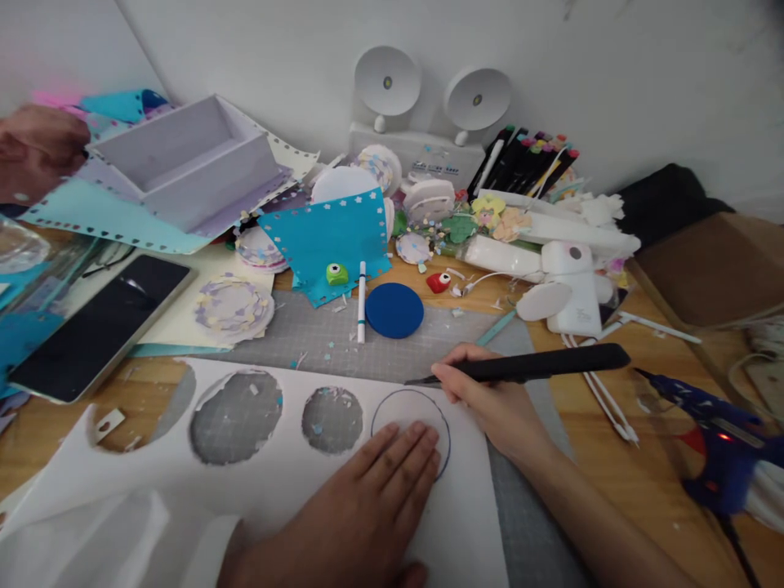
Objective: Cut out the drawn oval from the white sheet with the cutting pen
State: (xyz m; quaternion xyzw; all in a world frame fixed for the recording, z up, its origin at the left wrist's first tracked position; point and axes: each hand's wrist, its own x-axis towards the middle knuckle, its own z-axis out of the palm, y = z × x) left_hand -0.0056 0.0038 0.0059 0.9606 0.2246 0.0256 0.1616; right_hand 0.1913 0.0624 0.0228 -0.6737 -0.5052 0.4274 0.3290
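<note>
My left hand [361, 506] lies flat with fingers stretched out on a white sheet [257, 490], its fingertips inside a drawn circle [409, 412]. My right hand [490, 400] grips a black craft knife [539, 363], its blade tip touching the circle's upper rim. The sheet has several round holes [236, 415] cut out to the left of the circle. A grey cutting mat [331, 339] lies under the sheet.
A blue disc [394, 310], a white pen [361, 302], a green punch [336, 273], teal paper [331, 233], a tablet [101, 327], a purple tray [184, 159], markers [527, 159] and a blue glue gun [716, 437] surround the mat. Another person's hand [33, 151] is at far left.
</note>
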